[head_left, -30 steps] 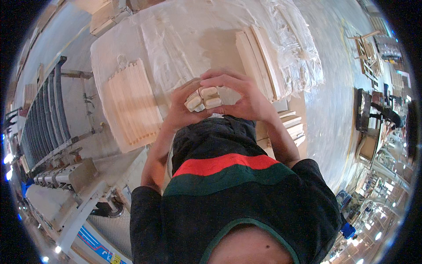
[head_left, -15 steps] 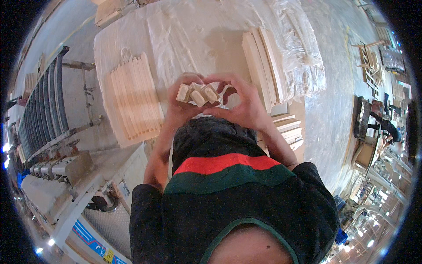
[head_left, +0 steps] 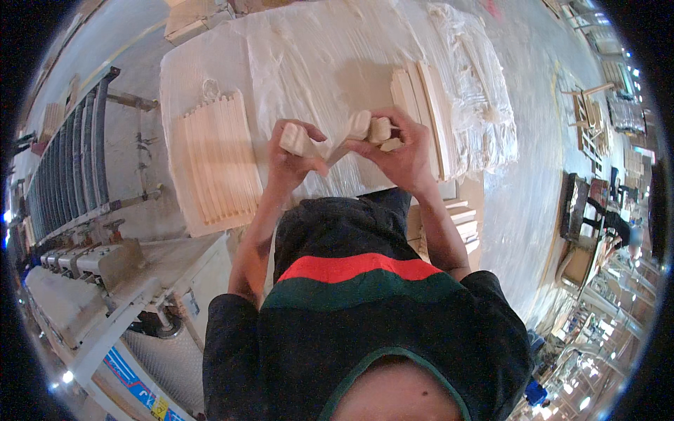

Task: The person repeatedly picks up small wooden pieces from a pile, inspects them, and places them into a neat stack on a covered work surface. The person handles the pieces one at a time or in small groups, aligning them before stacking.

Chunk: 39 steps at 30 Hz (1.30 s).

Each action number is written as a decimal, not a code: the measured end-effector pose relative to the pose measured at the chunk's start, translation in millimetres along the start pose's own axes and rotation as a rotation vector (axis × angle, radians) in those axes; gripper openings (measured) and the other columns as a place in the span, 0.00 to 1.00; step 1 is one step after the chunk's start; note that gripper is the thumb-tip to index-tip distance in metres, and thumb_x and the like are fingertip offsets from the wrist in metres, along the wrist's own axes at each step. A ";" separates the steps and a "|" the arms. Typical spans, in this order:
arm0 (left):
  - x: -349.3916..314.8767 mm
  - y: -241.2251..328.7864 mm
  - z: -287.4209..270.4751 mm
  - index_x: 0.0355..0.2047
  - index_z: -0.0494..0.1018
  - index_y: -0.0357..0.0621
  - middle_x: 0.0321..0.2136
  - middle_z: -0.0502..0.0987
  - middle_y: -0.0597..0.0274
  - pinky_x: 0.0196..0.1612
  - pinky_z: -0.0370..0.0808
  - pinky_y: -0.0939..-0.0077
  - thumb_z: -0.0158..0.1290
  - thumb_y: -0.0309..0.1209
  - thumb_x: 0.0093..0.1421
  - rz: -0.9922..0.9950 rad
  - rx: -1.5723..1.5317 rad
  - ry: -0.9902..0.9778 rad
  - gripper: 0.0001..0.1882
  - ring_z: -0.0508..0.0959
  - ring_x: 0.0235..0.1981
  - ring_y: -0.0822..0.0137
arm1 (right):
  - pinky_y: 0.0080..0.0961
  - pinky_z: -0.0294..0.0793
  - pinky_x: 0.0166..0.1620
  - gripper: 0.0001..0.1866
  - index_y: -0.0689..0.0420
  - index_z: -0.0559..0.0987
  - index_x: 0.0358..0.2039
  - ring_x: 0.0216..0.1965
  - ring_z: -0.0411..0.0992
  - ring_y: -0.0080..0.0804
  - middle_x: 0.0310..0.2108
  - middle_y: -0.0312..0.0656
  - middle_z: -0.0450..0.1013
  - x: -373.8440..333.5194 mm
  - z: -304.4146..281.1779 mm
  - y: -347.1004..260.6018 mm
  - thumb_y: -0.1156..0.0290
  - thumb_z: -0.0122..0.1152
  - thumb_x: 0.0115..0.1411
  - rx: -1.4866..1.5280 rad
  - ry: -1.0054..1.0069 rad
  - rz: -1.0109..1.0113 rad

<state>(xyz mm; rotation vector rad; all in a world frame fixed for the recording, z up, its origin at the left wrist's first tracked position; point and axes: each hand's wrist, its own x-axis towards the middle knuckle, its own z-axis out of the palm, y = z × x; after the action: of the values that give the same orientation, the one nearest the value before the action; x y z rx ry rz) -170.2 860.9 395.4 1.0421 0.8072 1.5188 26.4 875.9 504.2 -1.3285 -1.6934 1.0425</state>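
Head view: both bare hands held in front of the waist over a plastic-covered stack (head_left: 309, 63), apart from each other, forearms rising from the lower edge and angled slightly inward. Left hand (head_left: 286, 170): fingers curled, thumb reaching across toward the right, grasping a pale wooden piece (head_left: 293, 139) whose rounded end faces up; possibly more than one piece, as blur and the fingers obscure the count. Right hand (head_left: 408, 153): wrist bent inward, fingers arched over and thumb beneath, gripping a small bundle of wooden sticks (head_left: 380, 130), ends fanned upward, the leftmost tilted toward the left hand. Left of the hands, on the covering: a row of slender strips (head_left: 217, 161), laid side by side. Right of the hands: several longer boards (head_left: 430, 116), lengthwise. Beside the right forearm: short pieces (head_left: 463, 221), stacked. Worn: a dark shirt (head_left: 365, 326), banded red and green.
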 end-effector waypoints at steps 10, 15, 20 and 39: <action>79.6 -9.4 -8.1 0.33 0.62 0.43 0.24 0.65 0.63 0.25 0.72 0.71 0.50 0.62 0.55 -0.498 -0.408 0.401 0.31 0.69 0.21 0.67 | 0.21 0.75 0.33 0.15 0.50 0.77 0.39 0.34 0.75 0.32 0.42 0.36 0.78 5.7 -30.7 -36.1 0.66 0.67 0.50 -0.514 0.025 -1.070; 96.6 33.2 27.1 0.51 0.62 0.36 0.43 0.71 0.47 0.41 0.78 0.61 0.39 0.69 0.55 -0.507 -0.615 -0.018 0.45 0.77 0.40 0.55 | 0.22 0.77 0.34 0.11 0.44 0.77 0.38 0.42 0.73 0.31 0.47 0.29 0.75 -10.0 -33.1 -49.2 0.64 0.63 0.52 -0.707 -0.220 -1.292; 70.9 15.8 27.6 0.57 0.60 0.40 0.37 0.73 0.53 0.35 0.77 0.67 0.43 0.56 0.63 -0.423 -0.174 0.040 0.34 0.76 0.30 0.64 | 0.23 0.77 0.37 0.15 0.45 0.77 0.37 0.44 0.73 0.32 0.46 0.27 0.75 -23.6 -66.9 -61.9 0.62 0.67 0.47 -0.696 -0.284 -1.078; -3.1 -13.5 8.2 0.35 0.73 0.41 0.31 0.76 0.68 0.35 0.75 0.79 0.72 0.27 0.40 0.011 0.337 0.163 0.23 0.75 0.33 0.76 | 0.26 0.62 0.24 0.50 0.52 0.66 0.48 0.27 0.62 0.32 0.37 0.42 0.74 -56.0 -145.8 -90.3 0.30 0.63 0.30 0.231 0.235 -1.133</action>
<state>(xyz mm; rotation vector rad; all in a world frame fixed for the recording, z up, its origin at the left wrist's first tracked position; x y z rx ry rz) -157.3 860.3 385.8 1.1766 1.2037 1.5233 134.3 831.5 641.8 -0.1875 -1.6780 0.3536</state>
